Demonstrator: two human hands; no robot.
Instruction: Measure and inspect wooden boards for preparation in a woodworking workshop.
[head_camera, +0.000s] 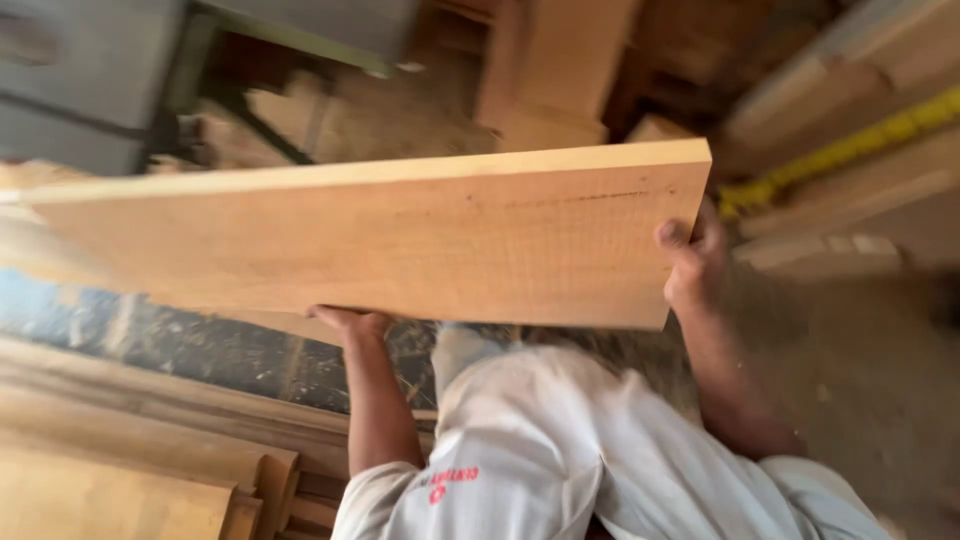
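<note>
- White shirt (560, 450) fills the foreground.
- Left hand (350, 322) supports the wooden board (400, 235) from beneath; right hand (695, 262) clamps its end, fingers wrapped.
- Step judged: carrying, board aloft, tilted.
- Any further move requires steady two-handed support.

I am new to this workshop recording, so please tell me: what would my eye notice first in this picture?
First, the long pale wooden board across the middle of the view, carried tilted on edge. The left hand supports its lower edge, and the right hand grips its right end. Behind, at upper right, more planks lie stacked beside a yellow strip, and sawdust covers the floor.
</note>
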